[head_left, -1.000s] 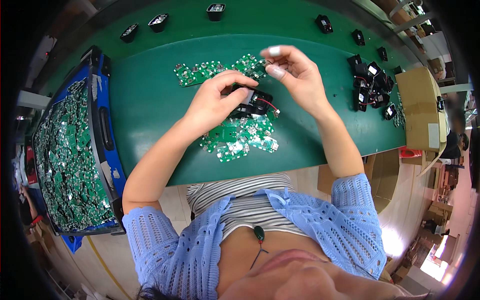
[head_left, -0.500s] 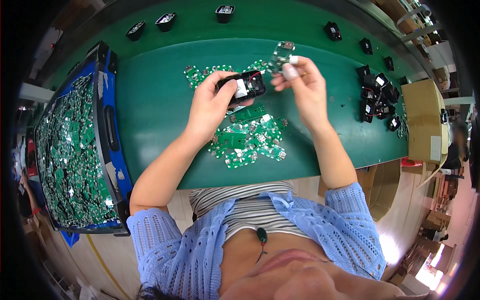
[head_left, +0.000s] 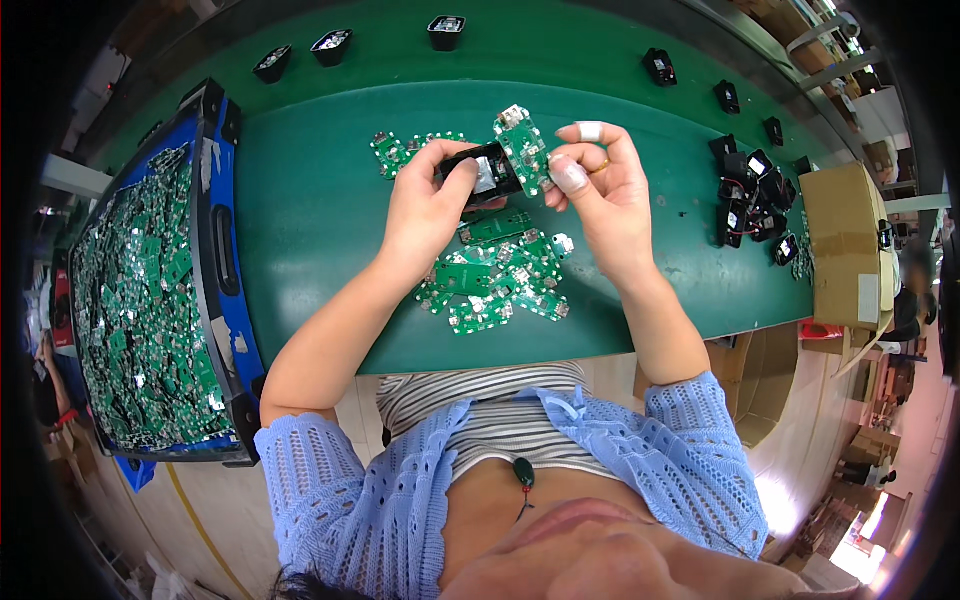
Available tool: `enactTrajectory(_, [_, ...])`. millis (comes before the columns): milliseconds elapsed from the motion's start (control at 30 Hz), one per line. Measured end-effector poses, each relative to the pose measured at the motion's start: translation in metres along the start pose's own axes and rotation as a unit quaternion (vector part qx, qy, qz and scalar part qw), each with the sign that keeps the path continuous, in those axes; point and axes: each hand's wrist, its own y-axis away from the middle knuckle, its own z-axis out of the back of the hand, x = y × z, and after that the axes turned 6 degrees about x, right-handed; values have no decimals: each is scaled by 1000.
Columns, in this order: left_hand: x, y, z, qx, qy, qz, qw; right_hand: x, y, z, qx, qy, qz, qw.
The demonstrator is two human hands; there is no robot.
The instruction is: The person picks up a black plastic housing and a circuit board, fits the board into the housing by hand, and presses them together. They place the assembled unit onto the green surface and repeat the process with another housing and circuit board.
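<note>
My left hand [head_left: 428, 195] is closed around a black plastic housing [head_left: 508, 182], its thumb lying over a silvery-white block [head_left: 485, 176] inside. Between thumb and fingers of my right hand [head_left: 605, 190] is a green circuit board [head_left: 522, 150], gripped by its right edge. The board stands tilted at the housing's right end and covers part of it; whether the two touch I cannot tell. White tape wraps one right fingertip. Below the hands lies a loose pile of green circuit boards [head_left: 495, 280], and more boards [head_left: 388, 153] lie beyond the left hand.
At the left stands a blue crate [head_left: 235, 300] heaped with circuit boards. Several black housings [head_left: 735, 205] with red wires are piled at the right, beside a cardboard box [head_left: 840, 240]. More housings [head_left: 447, 32] sit spaced out along the green strip at the back.
My right hand has brought the circuit board left and turned it, so its green face now shows beside the housing. My left hand has kept its hold, nearly still.
</note>
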Motion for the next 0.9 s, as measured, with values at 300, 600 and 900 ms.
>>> enactTrajectory(300, [1,-1,3,-10,22,15,1000,0,0,0,-3,6,-5,1000])
enactTrajectory(600, [3,-2,3,-11,32,22,999,-5,-3,0,-4,21,-11,1000])
enactTrajectory(900, [8,3,-2,-9,-21,-29,999,-14,2,0,16,207,-12,978])
